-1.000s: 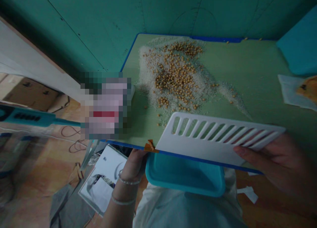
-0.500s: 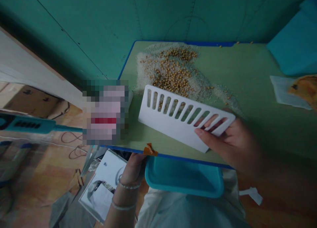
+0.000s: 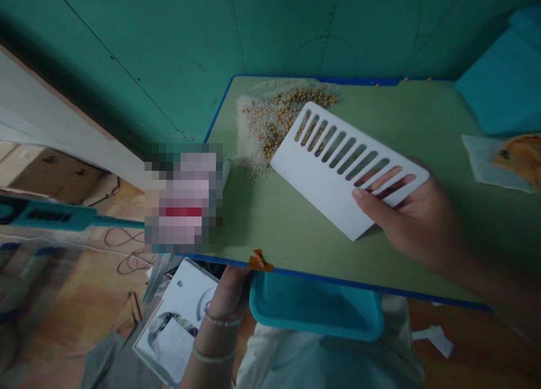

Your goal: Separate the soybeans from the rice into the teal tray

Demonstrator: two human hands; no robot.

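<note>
1. Tabletop [image 3: 296,231]: green with a blue rim. The stretch between the board and the near rim now shows no grain.
2. Tray [image 3: 315,307]: teal, held just below the near rim, against the person's lap. Its place matches a second ago.
3. Slotted board [image 3: 338,169]: white plastic, tilted, with its slots uppermost. A second ago it stood at the near rim above the tray; it has since travelled to the far side and now covers the right part of the heap. This reads as the return leg of a sweeping stroke.
4. Heap of beans and rice [image 3: 270,124]: far left corner of the tabletop. One part shows left of the board, and more is glimpsed through the slots.
5. Right hand [image 3: 406,220]: gripping the board's right end, thumb on the face, fingers behind the slots.
6. Left hand [image 3: 230,290]: closed on the tray's left corner, under the rim.
7. Tape scrap [image 3: 258,260]: orange, stuck on the near rim.
</note>
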